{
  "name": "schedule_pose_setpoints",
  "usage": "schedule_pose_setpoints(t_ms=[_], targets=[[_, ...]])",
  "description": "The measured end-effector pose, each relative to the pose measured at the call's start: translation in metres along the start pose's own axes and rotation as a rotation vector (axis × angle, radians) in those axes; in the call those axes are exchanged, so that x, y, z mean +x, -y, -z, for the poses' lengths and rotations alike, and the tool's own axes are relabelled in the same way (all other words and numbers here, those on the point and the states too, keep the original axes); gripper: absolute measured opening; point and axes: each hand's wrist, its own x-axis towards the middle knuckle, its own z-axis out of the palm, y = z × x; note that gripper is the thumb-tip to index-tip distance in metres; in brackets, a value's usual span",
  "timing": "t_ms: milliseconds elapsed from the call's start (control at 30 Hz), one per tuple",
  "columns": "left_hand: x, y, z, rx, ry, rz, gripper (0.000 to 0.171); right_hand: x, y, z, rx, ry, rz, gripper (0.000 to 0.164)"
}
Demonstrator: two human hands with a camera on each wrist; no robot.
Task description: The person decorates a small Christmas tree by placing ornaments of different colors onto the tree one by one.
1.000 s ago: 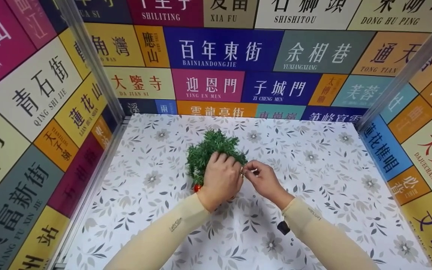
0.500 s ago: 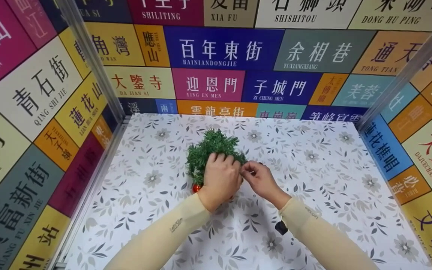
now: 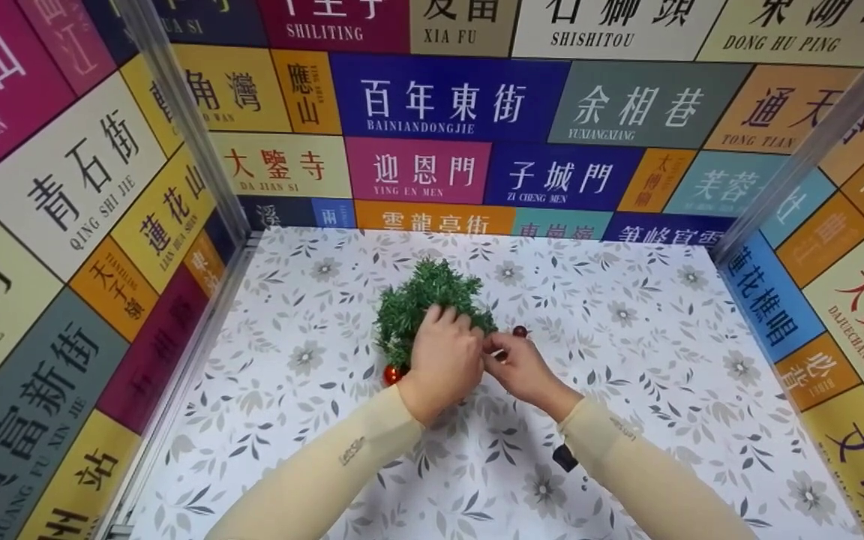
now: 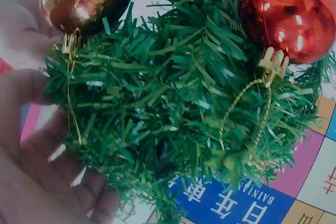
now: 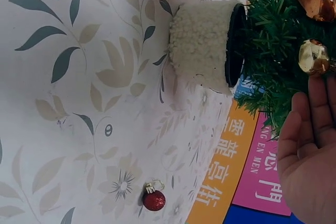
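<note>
A small artificial Christmas tree (image 3: 432, 292), lying tipped in the head view, has a fleece-covered pot (image 5: 205, 45). My left hand (image 3: 445, 360) grips its branches from above; in the left wrist view its fingers (image 4: 47, 156) curve round the greenery. A shiny red ball (image 4: 291, 14) and a copper-gold ball ornament (image 4: 86, 1) with a gold cord hang on it. My right hand (image 3: 526, 367) is close against the left, thumb and forefinger pinched together. In the right wrist view its fingertips meet a gold ornament (image 5: 313, 56) at the branches.
A loose red ball (image 5: 154, 200) with a gold cap lies on the floral tabletop (image 3: 312, 420), just beyond my right hand. Printed sign panels (image 3: 447, 97) wall the table at the back and both sides, with metal posts (image 3: 192, 127) at the corners.
My right hand has drawn in and slightly down beside the left, uncovering the loose red ball behind it. The tree has shifted a little to the right; the left hand keeps its grip.
</note>
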Motion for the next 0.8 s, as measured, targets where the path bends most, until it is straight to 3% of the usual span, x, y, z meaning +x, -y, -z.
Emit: schedule_pose_setpoints(t_ms=[300, 533, 800], targets=[[-0.0007, 0.0032, 0.0033, -0.01, 0.036, -0.035, 0.018, -0.003, -0.0011, -0.0011, -0.031, 0.01, 0.021, 0.008], [-0.003, 0.0057, 0.0029, -0.036, -0.022, -0.052, 0.02, -0.0039, 0.0006, -0.0008, -0.036, 0.01, 0.04, 0.005], [-0.0054, 0.0065, 0.0018, -0.068, -0.066, -0.072, 0.022, -0.0053, -0.0004, 0.0009, -0.042, 0.004, 0.028, 0.017]])
